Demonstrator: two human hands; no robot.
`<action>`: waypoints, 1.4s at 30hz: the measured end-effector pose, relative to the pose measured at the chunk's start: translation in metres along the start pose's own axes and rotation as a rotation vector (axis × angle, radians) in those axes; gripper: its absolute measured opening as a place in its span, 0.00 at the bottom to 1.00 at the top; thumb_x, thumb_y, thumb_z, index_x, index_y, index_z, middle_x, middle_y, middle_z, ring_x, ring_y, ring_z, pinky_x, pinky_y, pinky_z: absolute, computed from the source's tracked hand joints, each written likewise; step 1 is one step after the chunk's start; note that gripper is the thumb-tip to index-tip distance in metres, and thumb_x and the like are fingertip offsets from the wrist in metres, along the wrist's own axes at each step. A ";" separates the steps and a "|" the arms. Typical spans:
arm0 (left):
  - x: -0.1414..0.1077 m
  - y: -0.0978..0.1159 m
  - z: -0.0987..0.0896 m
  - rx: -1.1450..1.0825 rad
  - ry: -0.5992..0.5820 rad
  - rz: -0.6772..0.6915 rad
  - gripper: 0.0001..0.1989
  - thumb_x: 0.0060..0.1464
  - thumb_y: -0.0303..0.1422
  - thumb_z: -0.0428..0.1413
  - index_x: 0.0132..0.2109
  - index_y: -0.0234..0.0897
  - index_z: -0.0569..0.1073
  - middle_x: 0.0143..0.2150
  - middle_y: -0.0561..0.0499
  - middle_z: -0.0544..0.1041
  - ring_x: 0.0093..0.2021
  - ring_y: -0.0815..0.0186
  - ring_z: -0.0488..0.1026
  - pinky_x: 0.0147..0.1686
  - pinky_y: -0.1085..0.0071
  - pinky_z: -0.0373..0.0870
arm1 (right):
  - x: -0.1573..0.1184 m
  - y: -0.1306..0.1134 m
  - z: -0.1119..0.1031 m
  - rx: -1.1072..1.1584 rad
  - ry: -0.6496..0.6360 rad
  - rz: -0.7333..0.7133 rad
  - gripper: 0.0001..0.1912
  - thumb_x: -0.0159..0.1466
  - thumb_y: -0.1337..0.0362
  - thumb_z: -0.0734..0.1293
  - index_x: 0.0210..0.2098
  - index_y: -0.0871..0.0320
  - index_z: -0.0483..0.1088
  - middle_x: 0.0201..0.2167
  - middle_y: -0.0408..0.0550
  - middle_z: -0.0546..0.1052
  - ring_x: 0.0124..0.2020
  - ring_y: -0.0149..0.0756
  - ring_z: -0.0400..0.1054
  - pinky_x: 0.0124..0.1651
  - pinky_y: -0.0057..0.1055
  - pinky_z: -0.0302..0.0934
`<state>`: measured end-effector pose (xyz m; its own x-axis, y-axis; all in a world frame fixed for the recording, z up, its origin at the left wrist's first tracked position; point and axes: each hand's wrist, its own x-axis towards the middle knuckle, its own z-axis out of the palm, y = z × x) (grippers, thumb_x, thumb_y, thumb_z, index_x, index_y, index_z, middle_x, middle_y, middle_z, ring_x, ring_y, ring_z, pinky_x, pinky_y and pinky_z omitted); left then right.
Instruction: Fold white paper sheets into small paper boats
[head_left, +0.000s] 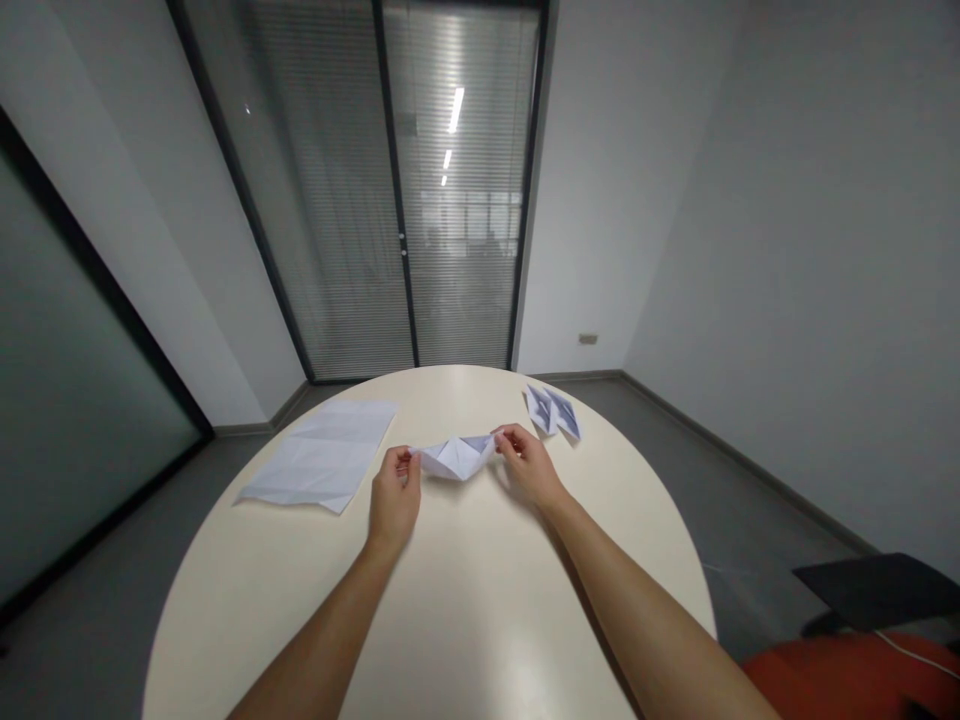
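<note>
A folded white paper boat [459,458] is stretched between my two hands, above the middle of the round table. My left hand [396,492] pinches its left tip between thumb and fingers. At the opposite tip, my right hand [529,465] pinches the paper in the same way. The boat's pointed middle faces me, with sloping folds on both sides. Just beyond my right hand lie folded paper pieces [553,412], side by side. To the left of my left hand, creased white paper sheets [322,455] lie flat on the table.
The round cream table [442,620] fills the lower middle. A red chair [847,680] with a black part [885,590] stands at the lower right. Beyond the table is a glass partition [457,250] with blinds, and white walls rise on both sides.
</note>
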<state>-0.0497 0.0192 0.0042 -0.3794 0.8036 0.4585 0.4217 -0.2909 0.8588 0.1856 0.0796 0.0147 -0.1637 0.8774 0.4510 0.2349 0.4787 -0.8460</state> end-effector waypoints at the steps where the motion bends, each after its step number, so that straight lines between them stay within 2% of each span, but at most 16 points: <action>1: 0.000 -0.001 0.000 -0.002 0.012 -0.004 0.14 0.63 0.45 0.53 0.45 0.39 0.72 0.39 0.46 0.80 0.41 0.59 0.79 0.44 0.63 0.75 | 0.000 0.001 0.000 0.007 0.005 0.002 0.18 0.69 0.48 0.63 0.44 0.56 0.72 0.39 0.49 0.78 0.39 0.39 0.71 0.44 0.34 0.65; 9: 0.003 -0.005 0.000 -0.066 0.042 -0.045 0.16 0.61 0.46 0.55 0.46 0.38 0.70 0.39 0.47 0.79 0.38 0.62 0.79 0.41 0.66 0.75 | 0.002 0.003 -0.002 0.090 0.074 0.032 0.18 0.67 0.46 0.63 0.42 0.56 0.69 0.33 0.47 0.76 0.37 0.40 0.72 0.43 0.35 0.66; 16: 0.004 -0.008 0.000 -0.066 0.064 -0.063 0.13 0.59 0.43 0.56 0.44 0.40 0.67 0.31 0.53 0.76 0.32 0.63 0.77 0.35 0.68 0.73 | 0.003 0.007 -0.003 -0.031 0.154 0.086 0.12 0.63 0.56 0.62 0.38 0.57 0.70 0.27 0.44 0.74 0.31 0.38 0.69 0.37 0.33 0.62; 19: 0.003 -0.012 -0.002 -0.015 0.038 -0.073 0.13 0.59 0.40 0.56 0.47 0.40 0.67 0.29 0.54 0.77 0.31 0.62 0.78 0.35 0.67 0.74 | 0.001 0.011 -0.003 -0.114 0.098 0.149 0.10 0.60 0.58 0.63 0.37 0.57 0.71 0.25 0.43 0.74 0.29 0.37 0.68 0.34 0.31 0.59; 22: 0.002 -0.016 -0.004 0.132 0.002 -0.053 0.17 0.59 0.36 0.56 0.54 0.39 0.67 0.40 0.47 0.81 0.41 0.58 0.80 0.44 0.60 0.76 | -0.002 0.015 -0.001 -0.198 -0.011 0.228 0.08 0.58 0.62 0.64 0.35 0.57 0.72 0.23 0.41 0.74 0.26 0.35 0.67 0.32 0.29 0.56; 25: -0.002 -0.009 -0.006 0.268 0.005 0.106 0.22 0.58 0.33 0.58 0.59 0.39 0.68 0.58 0.39 0.75 0.60 0.52 0.73 0.61 0.51 0.69 | -0.004 0.014 0.001 -0.288 -0.015 0.260 0.07 0.57 0.65 0.64 0.35 0.56 0.73 0.24 0.42 0.76 0.26 0.34 0.67 0.31 0.28 0.54; 27: -0.005 0.001 -0.005 0.250 -0.065 0.248 0.23 0.60 0.30 0.54 0.62 0.41 0.67 0.64 0.42 0.72 0.66 0.55 0.68 0.67 0.52 0.64 | -0.004 0.011 0.002 -0.357 0.014 0.269 0.07 0.57 0.66 0.65 0.34 0.56 0.74 0.26 0.44 0.77 0.27 0.35 0.68 0.32 0.29 0.54; 30: -0.012 0.013 -0.002 0.261 -0.306 0.411 0.21 0.64 0.29 0.49 0.62 0.41 0.69 0.67 0.44 0.70 0.68 0.58 0.65 0.69 0.53 0.61 | -0.003 0.005 0.004 -0.450 0.035 0.284 0.06 0.58 0.67 0.67 0.33 0.55 0.76 0.27 0.45 0.79 0.29 0.36 0.69 0.34 0.30 0.54; 32: -0.018 0.014 0.001 0.309 -0.467 0.464 0.22 0.66 0.30 0.48 0.65 0.41 0.68 0.71 0.43 0.66 0.72 0.57 0.60 0.70 0.51 0.57 | -0.002 0.003 0.005 -0.490 0.037 0.298 0.06 0.59 0.66 0.67 0.33 0.55 0.77 0.28 0.46 0.79 0.29 0.37 0.70 0.35 0.31 0.54; 35: -0.024 0.005 0.004 0.401 -0.616 0.434 0.27 0.67 0.35 0.50 0.70 0.39 0.62 0.76 0.42 0.54 0.76 0.53 0.47 0.72 0.46 0.52 | -0.002 0.000 0.005 -0.531 0.033 0.311 0.07 0.62 0.65 0.66 0.35 0.55 0.78 0.29 0.48 0.81 0.30 0.39 0.71 0.36 0.32 0.56; 38: -0.025 -0.004 0.004 0.464 -0.692 0.384 0.28 0.68 0.39 0.48 0.72 0.37 0.60 0.76 0.39 0.53 0.76 0.51 0.47 0.71 0.45 0.51 | -0.001 -0.003 0.003 -0.565 0.019 0.309 0.10 0.63 0.66 0.66 0.41 0.56 0.78 0.33 0.51 0.82 0.34 0.42 0.74 0.40 0.35 0.60; 40: -0.024 -0.006 0.004 0.520 -0.715 0.346 0.29 0.69 0.41 0.46 0.72 0.36 0.59 0.76 0.38 0.53 0.76 0.50 0.48 0.71 0.45 0.51 | -0.001 -0.006 0.003 -0.602 0.008 0.230 0.14 0.64 0.67 0.66 0.47 0.58 0.77 0.41 0.55 0.83 0.42 0.46 0.76 0.48 0.39 0.63; 42: -0.024 -0.003 0.004 0.593 -0.747 0.312 0.31 0.70 0.44 0.44 0.72 0.33 0.58 0.76 0.38 0.52 0.76 0.49 0.47 0.72 0.45 0.50 | -0.002 -0.011 0.005 -0.628 -0.028 0.075 0.18 0.65 0.67 0.65 0.53 0.60 0.75 0.51 0.59 0.80 0.53 0.49 0.73 0.58 0.44 0.61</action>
<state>-0.0387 0.0022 -0.0100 0.3465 0.9147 0.2080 0.8336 -0.4020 0.3789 0.1782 0.0728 0.0213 -0.1481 0.9120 0.3825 0.7628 0.3515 -0.5427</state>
